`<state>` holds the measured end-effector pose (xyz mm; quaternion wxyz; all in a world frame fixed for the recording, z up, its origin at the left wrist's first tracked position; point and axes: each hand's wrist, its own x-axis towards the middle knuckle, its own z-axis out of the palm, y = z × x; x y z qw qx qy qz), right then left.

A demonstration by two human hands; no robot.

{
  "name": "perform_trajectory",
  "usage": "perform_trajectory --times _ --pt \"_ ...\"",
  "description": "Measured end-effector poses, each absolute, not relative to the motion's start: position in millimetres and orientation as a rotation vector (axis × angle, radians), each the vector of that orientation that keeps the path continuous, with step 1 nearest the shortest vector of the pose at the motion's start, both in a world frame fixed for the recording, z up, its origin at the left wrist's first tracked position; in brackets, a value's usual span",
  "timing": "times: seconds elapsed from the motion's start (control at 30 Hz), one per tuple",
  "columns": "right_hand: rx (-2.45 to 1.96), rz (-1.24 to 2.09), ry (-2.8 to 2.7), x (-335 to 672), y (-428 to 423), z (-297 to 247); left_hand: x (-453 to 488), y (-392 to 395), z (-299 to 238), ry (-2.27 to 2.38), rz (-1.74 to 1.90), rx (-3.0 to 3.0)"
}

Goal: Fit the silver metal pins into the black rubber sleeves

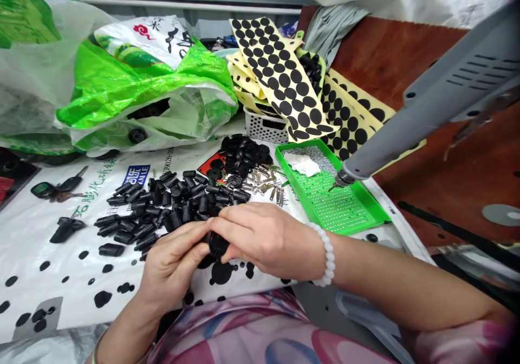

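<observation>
Both my hands meet over the near middle of the table, closed around one round black plastic part (218, 245). My left hand (174, 264) grips it from the left with thumb and fingers. From the right, my right hand (264, 239) wraps over it, and the fingers hide much of its shape. Just beyond lies a heap of ribbed black plastic cylinders (174, 204). Behind that heap sit round black caps (244, 158), with small metal strips (272, 182) scattered beside them.
A green tray (303, 199) of small screws stands at the right, with an electric screwdriver (377, 131) angled over it. Sheets of black round stickers (284, 77) lie on a white basket (266, 127). Green plastic bags (150, 98) fill the back left; keys (60, 188) lie left.
</observation>
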<state>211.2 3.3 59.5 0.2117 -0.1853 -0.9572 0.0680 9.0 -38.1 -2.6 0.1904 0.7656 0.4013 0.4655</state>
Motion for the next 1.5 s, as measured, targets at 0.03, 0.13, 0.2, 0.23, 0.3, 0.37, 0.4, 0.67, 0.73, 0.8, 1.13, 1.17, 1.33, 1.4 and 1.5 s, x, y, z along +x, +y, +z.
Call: perform_trajectory --times 0.03,0.13,0.2,0.23,0.3,0.37,0.4,0.67,0.73,0.8,1.13,1.17,1.33,1.4,1.5 --pt "-0.541 0.153 -2.677 211.9 2.6 58.6 11.2 -37.4 -1.4 1.132 1.307 2.178" --pt "-0.615 0.141 -2.7 213.2 1.7 53.4 18.1 -35.6 0.6 1.138 1.321 2.252" --pt "-0.657 0.193 -2.681 213.1 1.6 48.2 21.5 -35.7 0.5 1.146 1.327 2.281" --pt "-0.682 0.222 -2.661 212.7 1.3 45.6 22.5 -36.1 0.2 1.152 1.324 2.285" --pt "-0.748 0.281 -2.616 211.0 0.0 41.8 23.8 -37.6 -0.3 1.182 1.296 2.285" --pt "-0.85 0.349 -2.566 208.5 -2.0 40.8 24.3 -39.3 -0.1 1.231 1.263 2.282" --pt "-0.902 0.392 -2.541 207.2 -3.0 41.4 24.4 -39.9 0.5 1.252 1.257 2.279" --pt "-0.934 0.561 -2.479 205.4 -0.5 47.9 21.6 -37.0 17.8 1.286 1.02 2.199" --pt "-0.844 0.496 -2.508 205.6 -1.0 46.9 22.1 -38.7 22.7 1.285 0.936 2.219" --pt "-0.805 0.396 -2.52 204.3 -2.7 45.0 24.4 -41.2 23.9 1.301 0.951 2.262" --pt "-1.107 0.611 -2.209 168.1 1.4 29.7 17.7 -32.3 -8.5 1.646 1.334 2.477" --pt "-1.135 0.685 -2.181 162.6 2.5 29.8 14.2 -31.5 -9.4 1.664 1.333 2.472" --pt "-1.037 1.043 -2.093 145.8 8.9 40.2 -13.4 -35.1 -3.2 1.727 1.325 2.427" --pt "-0.997 1.068 -2.07 150.8 15.2 46.1 -33.8 -41.3 -0.2 1.882 1.318 2.353" --pt "-1.048 0.983 -2.008 174.7 30.6 49.6 -79.0 -51.0 -3.6 2.252 1.263 2.157"
